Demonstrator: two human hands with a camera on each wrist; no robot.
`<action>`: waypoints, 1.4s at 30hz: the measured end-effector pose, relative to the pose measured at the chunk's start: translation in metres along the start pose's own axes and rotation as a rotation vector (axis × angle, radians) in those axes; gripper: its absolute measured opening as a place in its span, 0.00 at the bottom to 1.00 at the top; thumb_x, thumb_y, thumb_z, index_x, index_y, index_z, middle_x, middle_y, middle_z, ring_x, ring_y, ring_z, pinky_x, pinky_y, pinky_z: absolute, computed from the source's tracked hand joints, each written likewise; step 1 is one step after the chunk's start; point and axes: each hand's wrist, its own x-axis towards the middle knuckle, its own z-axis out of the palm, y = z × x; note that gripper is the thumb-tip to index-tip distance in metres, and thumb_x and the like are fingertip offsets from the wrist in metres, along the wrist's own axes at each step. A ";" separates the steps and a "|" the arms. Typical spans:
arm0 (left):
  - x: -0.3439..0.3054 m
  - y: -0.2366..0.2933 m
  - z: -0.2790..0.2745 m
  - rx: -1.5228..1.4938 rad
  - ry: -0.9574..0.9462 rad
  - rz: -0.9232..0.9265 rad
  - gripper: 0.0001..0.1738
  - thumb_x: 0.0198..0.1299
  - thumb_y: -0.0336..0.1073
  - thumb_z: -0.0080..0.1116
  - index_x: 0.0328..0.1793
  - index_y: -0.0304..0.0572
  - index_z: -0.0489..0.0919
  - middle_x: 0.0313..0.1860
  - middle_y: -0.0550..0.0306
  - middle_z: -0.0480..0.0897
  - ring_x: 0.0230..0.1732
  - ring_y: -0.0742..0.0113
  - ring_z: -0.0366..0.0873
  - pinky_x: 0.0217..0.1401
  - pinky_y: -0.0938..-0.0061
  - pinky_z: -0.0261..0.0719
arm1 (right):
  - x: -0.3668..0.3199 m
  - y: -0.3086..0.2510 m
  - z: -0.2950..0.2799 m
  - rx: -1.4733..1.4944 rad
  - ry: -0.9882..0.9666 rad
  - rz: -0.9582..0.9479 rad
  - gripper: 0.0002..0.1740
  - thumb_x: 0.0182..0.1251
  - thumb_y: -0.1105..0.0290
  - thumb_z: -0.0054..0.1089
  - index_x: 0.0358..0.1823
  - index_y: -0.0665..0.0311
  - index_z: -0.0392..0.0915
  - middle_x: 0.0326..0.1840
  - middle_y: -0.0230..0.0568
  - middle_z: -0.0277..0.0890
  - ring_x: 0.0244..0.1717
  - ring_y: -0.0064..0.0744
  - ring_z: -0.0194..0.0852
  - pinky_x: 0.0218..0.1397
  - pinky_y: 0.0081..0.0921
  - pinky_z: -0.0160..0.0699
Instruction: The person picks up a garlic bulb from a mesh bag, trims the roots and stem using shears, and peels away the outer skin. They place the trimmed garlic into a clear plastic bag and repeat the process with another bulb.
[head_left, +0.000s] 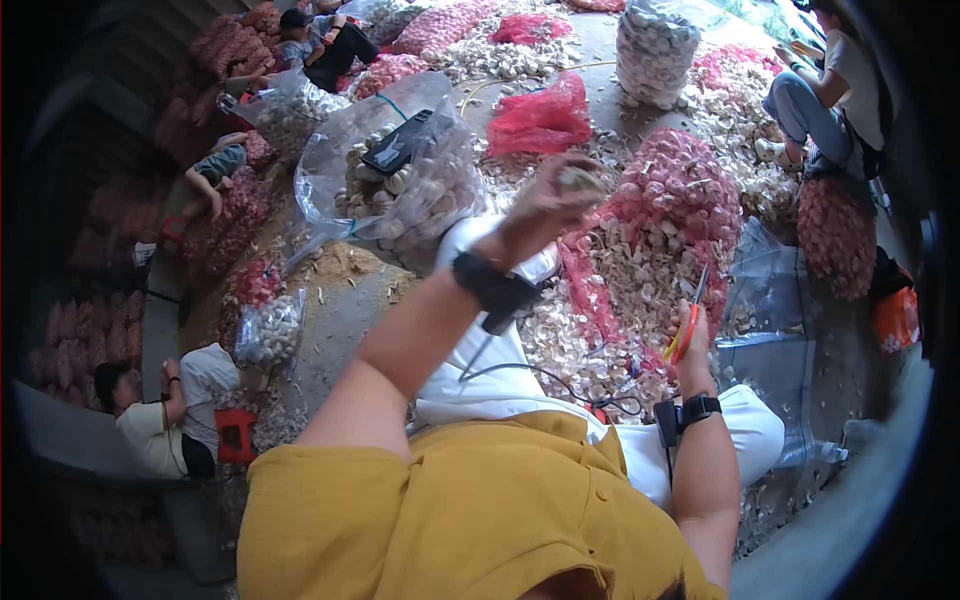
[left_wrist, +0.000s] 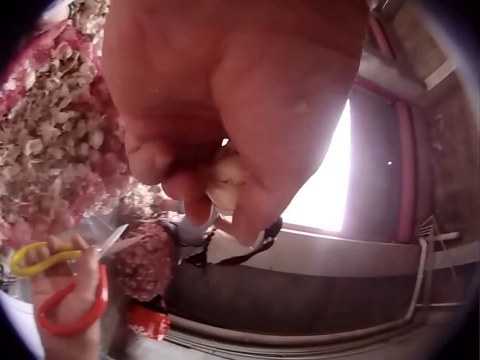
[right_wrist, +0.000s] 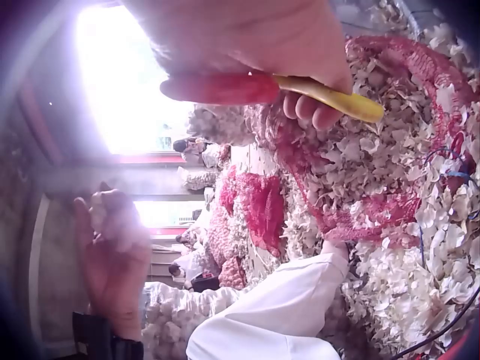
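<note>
By the fingers of the left hand (head_left: 538,207), a garlic bulb (left_wrist: 225,185) is pinched; the scissors (left_wrist: 99,296), gripped in the right hand (left_wrist: 66,288), should be kept away from those fingers.

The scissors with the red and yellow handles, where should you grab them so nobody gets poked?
Best by the rounded red handle and yellow handle, coming from the mustard shirt side, where the right hand holds them. The blades stand apart and point away from that shirt, so the handles look safer.
</note>
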 end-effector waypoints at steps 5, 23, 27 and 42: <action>-0.045 0.090 -0.062 0.091 0.340 0.351 0.19 0.55 0.28 0.60 0.53 0.42 0.71 0.30 0.66 0.73 0.24 0.83 0.68 0.23 0.89 0.66 | -0.015 -0.012 0.014 -0.085 0.095 0.019 0.12 0.66 0.59 0.55 0.44 0.55 0.67 0.24 0.27 0.64 0.19 0.17 0.61 0.19 0.17 0.64; -0.024 0.084 -0.050 0.909 0.079 0.245 0.14 0.62 0.33 0.57 0.52 0.35 0.75 0.45 0.55 0.79 0.44 0.73 0.76 0.46 0.79 0.75 | -0.035 -0.051 0.008 0.213 -0.020 -0.072 0.22 0.62 0.48 0.58 0.45 0.57 0.67 0.33 0.36 0.72 0.28 0.25 0.71 0.36 0.27 0.74; 0.039 -0.029 -0.021 0.907 -0.421 -0.077 0.12 0.63 0.38 0.56 0.48 0.39 0.78 0.40 0.56 0.81 0.42 0.68 0.78 0.47 0.75 0.76 | -0.040 -0.072 0.016 0.107 -0.042 -0.062 0.33 0.63 0.43 0.53 0.61 0.58 0.66 0.40 0.42 0.75 0.37 0.30 0.74 0.47 0.33 0.73; 0.076 -0.332 -0.067 0.809 -0.351 -0.635 0.17 0.57 0.38 0.59 0.51 0.37 0.78 0.45 0.53 0.82 0.47 0.66 0.79 0.52 0.73 0.74 | 0.007 -0.095 0.009 0.217 0.025 0.048 0.22 0.69 0.57 0.51 0.54 0.66 0.66 0.36 0.41 0.70 0.36 0.30 0.71 0.44 0.26 0.73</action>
